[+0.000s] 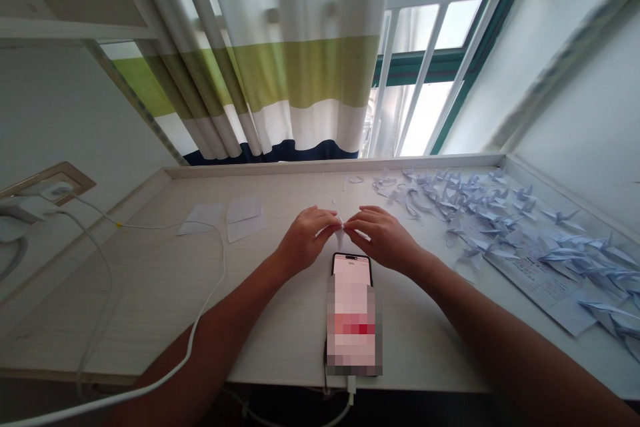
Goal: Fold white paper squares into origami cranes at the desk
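Note:
Between both hands, above the middle of the desk, is a small piece of folded white paper (341,237), partly covered by fingers. The fingertips of my left hand (311,232) pinch it from the left side. From the right, my right hand (378,233) pinches the same paper, its thumb and fingers meeting near the other hand's tips. Just below the hands lies a phone (353,300) with its screen lit and a white cable plugged into its lower end.
Many folded paper cranes (467,207) are heaped along the right side, some on a printed sheet (543,283). Flat paper squares (245,217) lie left of my hands. A white cable (223,260) loops across the left of the desk (150,280). Paper scraps (356,180) lie near the back edge.

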The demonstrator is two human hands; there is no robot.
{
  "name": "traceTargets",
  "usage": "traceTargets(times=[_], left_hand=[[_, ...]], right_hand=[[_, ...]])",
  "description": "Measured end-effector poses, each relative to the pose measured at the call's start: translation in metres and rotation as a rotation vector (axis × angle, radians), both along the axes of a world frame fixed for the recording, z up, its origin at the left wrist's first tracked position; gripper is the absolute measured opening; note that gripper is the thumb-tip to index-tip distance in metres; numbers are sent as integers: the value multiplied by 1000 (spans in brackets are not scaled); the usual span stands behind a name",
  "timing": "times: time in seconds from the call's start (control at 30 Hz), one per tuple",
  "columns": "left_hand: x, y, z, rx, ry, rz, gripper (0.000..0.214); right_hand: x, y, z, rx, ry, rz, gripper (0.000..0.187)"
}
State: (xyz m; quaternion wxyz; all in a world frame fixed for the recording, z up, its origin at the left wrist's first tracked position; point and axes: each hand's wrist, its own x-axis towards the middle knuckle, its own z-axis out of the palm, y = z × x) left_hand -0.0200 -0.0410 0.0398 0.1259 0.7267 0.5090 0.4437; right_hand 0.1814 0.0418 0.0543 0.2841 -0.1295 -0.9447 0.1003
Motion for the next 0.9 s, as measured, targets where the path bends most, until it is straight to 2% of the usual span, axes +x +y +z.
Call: traceTargets(times=[0.13,0.3,0.47,0.57,0.67,0.9], left_hand=[[9,1,-5,33,-36,43,14],[18,-3,2,-21,-155,120,16],[16,-5,5,-86,-211,75,27],[13,-4,3,-100,-221,87,26],[14,-4,2,-99,-208,94,22],[18,-8,6,-189,-144,138,30]], right_hand=[[-5,-5,1,-19,0,-82,21],[-8,-9,-4,-164,128,-161,16],[-6,-6,-5,-257,205,-136,11],[-5,-3,-4,-274,203,-114,20],[-5,-2,-3,-289,159,-102,15],[-10,-7,-4,-350,204,-188,12]])
